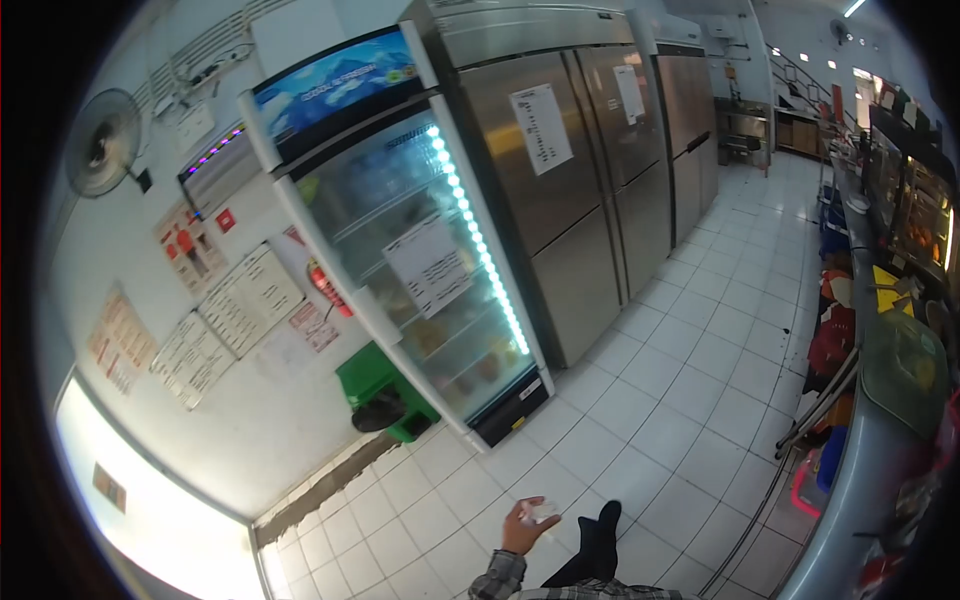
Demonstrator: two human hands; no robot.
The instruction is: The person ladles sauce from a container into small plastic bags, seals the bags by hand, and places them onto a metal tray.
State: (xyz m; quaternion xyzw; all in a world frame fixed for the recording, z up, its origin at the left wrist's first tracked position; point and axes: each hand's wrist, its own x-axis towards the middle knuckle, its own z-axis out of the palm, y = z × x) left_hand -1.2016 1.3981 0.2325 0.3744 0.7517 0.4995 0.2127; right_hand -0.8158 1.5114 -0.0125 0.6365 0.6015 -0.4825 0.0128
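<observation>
My left hand [524,528] is low in the head view, coming out of a plaid sleeve. Its fingers and thumb are closed around a small, whitish, partly see-through thing [540,511], perhaps plastic or tissue; its exact kind is too small to make out. Beneath the hand lies the white tiled floor, and just to its right are my dark-clad leg and foot [598,545]. My right hand is outside the view.
A lit glass-door fridge [365,250] stands ahead, with a green bin [362,372] at its left. Steel upright refrigerators [575,290] line the aisle. Along the right runs a cluttered counter [835,520], with a cable [752,520] on the floor beside it.
</observation>
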